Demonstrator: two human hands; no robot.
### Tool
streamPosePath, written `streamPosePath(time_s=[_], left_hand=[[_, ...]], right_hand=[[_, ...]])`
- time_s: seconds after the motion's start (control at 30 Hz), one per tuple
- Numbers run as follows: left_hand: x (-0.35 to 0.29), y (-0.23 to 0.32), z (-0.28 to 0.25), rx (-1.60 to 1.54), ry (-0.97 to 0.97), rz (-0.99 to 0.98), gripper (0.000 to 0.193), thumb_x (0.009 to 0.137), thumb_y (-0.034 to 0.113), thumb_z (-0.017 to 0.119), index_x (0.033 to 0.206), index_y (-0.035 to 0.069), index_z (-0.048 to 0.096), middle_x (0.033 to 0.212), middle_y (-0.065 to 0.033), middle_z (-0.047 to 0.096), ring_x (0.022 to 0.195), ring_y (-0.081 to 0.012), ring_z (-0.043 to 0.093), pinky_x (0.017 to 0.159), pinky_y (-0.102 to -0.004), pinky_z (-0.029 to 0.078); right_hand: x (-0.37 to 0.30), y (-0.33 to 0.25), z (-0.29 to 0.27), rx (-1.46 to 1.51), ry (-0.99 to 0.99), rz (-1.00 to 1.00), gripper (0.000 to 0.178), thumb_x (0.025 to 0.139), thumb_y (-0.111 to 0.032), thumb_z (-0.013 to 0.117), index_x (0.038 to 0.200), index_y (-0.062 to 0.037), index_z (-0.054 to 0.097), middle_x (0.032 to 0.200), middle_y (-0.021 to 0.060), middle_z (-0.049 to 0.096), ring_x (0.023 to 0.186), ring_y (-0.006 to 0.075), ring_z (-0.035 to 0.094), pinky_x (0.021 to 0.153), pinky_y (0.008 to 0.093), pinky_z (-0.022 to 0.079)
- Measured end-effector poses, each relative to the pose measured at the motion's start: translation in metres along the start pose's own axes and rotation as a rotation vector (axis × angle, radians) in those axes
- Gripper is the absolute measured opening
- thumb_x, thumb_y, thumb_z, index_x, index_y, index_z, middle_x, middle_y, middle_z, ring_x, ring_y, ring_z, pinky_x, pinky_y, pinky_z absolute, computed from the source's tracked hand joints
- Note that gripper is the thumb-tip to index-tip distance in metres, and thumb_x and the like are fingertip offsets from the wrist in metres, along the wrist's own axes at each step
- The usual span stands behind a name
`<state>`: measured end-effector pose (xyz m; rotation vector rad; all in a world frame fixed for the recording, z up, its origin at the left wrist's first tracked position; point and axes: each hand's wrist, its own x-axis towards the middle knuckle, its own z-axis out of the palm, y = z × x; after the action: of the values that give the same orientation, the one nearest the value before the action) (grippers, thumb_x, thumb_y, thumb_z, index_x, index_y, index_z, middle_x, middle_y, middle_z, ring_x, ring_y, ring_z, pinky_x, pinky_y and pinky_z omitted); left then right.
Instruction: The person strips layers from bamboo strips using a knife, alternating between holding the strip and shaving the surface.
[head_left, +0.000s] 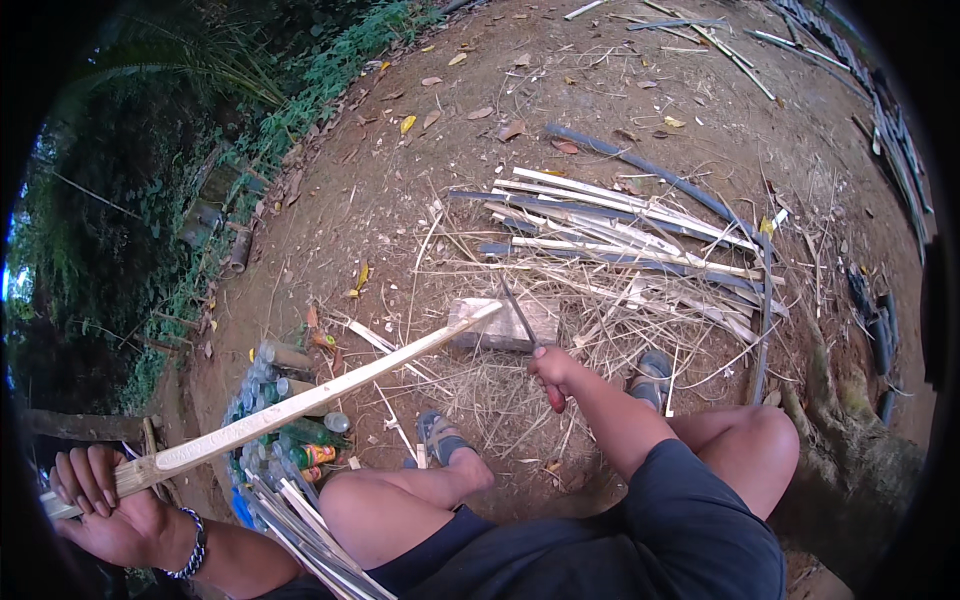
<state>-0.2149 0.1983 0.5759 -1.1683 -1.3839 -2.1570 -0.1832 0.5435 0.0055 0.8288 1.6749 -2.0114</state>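
Low at the left, my left hand [122, 505] is wrapped round one end of a long, pale split-bamboo strip [310, 398]. The strip slants up and away to the middle, where its far tip lies over a worn wooden block [502, 334] on the ground. My right hand [553, 368] grips the handle of a knife [519, 314], whose reddish-brown butt shows below the fist. Its narrow, dark blade points away from me, across the block and just right of the strip's tip. A small gap shows between blade and strip; whether they touch lower down I cannot tell.
Beyond the block lies a pile of split bamboo [620, 225] among shavings. Plastic bottles [300, 440] crowd beside my left leg, with thin strips [310, 530] resting against it. A tree root [835, 400] rises at the right. Dense plants [130, 200] border the left; my sandalled feet flank the block.
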Motion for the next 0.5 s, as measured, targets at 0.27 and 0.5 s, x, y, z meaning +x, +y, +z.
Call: streamPosePath(time_s=[0.27,0.5], left_hand=[[-0.020,0.013,0.004,-0.086,-0.042,-0.014,0.070,0.090,0.073,0.018,0.072,0.008,0.038,0.058,0.0001,0.036,0.042,-0.0079,0.033,0.040,-0.0203,0.027],[-0.040,0.019,0.018,-0.096,-0.018,0.035,0.066,0.090,0.072,0.026,0.072,0.010,0.037,0.056,0.0021,0.037,0.040,-0.0066,0.033,0.039,-0.0191,0.026]], right_hand=[[-0.167,-0.090,0.087,-0.523,0.011,-0.377,0.025,0.084,-0.019,0.057,0.101,-0.0010,0.054,0.083,0.0226,0.063,0.082,0.0376,0.064,0.075,0.0478,0.049],[-0.138,-0.053,0.087,-0.468,0.074,-0.397,0.021,0.080,-0.019,0.060,0.093,-0.0039,0.054,0.079,0.0204,0.064,0.078,0.0394,0.064,0.071,0.0485,0.049]])
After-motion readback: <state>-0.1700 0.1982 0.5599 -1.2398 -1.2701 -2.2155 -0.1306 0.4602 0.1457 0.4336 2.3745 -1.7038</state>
